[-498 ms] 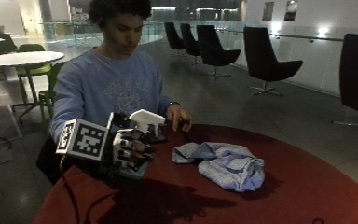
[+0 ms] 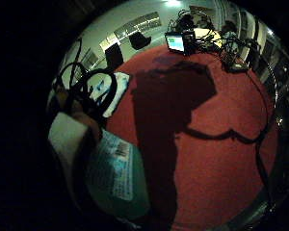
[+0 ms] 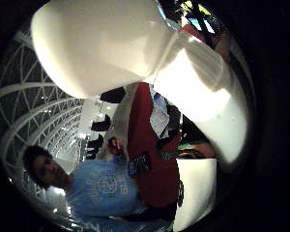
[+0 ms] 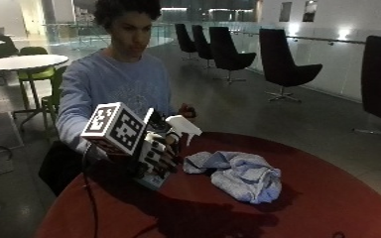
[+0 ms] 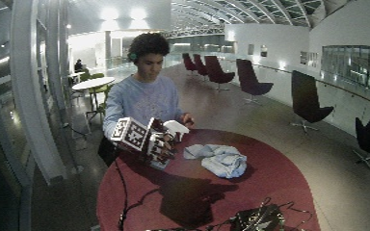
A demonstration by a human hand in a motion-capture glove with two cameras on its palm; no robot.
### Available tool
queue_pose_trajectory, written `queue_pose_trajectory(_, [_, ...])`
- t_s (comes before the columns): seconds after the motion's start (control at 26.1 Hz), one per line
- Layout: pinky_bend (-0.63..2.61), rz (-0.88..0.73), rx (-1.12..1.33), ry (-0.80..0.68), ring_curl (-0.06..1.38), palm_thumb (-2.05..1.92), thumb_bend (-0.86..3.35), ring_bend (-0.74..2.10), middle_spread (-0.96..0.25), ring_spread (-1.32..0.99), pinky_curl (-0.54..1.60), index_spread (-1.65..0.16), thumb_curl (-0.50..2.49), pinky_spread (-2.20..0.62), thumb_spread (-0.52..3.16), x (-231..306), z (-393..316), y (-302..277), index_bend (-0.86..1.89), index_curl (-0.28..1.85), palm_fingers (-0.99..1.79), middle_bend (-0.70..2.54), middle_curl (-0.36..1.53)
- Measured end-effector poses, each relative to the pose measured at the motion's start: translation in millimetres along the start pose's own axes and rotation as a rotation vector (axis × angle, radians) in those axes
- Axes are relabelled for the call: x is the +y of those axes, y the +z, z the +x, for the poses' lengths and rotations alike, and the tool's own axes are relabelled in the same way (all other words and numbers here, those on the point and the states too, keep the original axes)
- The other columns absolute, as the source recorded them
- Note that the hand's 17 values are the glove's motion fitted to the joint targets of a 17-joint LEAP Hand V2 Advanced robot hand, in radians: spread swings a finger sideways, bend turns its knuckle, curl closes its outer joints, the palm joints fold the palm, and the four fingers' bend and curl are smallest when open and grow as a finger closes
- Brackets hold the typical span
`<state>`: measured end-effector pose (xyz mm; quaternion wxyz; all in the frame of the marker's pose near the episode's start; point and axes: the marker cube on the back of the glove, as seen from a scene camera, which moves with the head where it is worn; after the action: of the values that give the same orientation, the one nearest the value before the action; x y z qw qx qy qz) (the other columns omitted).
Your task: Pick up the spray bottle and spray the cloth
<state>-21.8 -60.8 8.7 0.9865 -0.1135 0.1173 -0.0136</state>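
Observation:
In the outside view my gloved right hand [image 4: 156, 154] grips the spray bottle [image 4: 177, 125] by its neck, over the left part of the round red table [image 4: 322, 203]. The bottle's white trigger head points toward the crumpled light-blue cloth [image 4: 238, 173], which lies a short way to its right. The labelled bottle body [image 2: 116, 173] fills the near part of the little finger side palm view, with the cloth [image 2: 114, 92] beyond it. The white spray head [image 3: 101, 43] looms close in the thumb side palm view. The wide view shows the hand [image 5: 157, 144] and the cloth [image 5: 220, 161].
The person's bare left hand [image 4: 187, 110] rests at the table's far edge. A tangle of cables and a small lit screen [image 2: 176, 42] sit at the table's opposite edge. Black chairs [image 4: 283, 62] and another table [image 4: 19, 62] stand well away.
My hand has moved the bottle a little up and toward the cloth. The cloth has not moved.

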Motion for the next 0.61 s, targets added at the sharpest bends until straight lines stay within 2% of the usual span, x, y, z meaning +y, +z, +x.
queue_pose_trajectory(0.61, [0.68,-0.262,0.21,0.027,0.36,0.8,0.17,0.62,-0.09,-0.11,0.36,-0.24,0.39,-0.25,0.83,-56.8,-39.9,47.1,0.12,0.25,1.23,0.36,0.36])
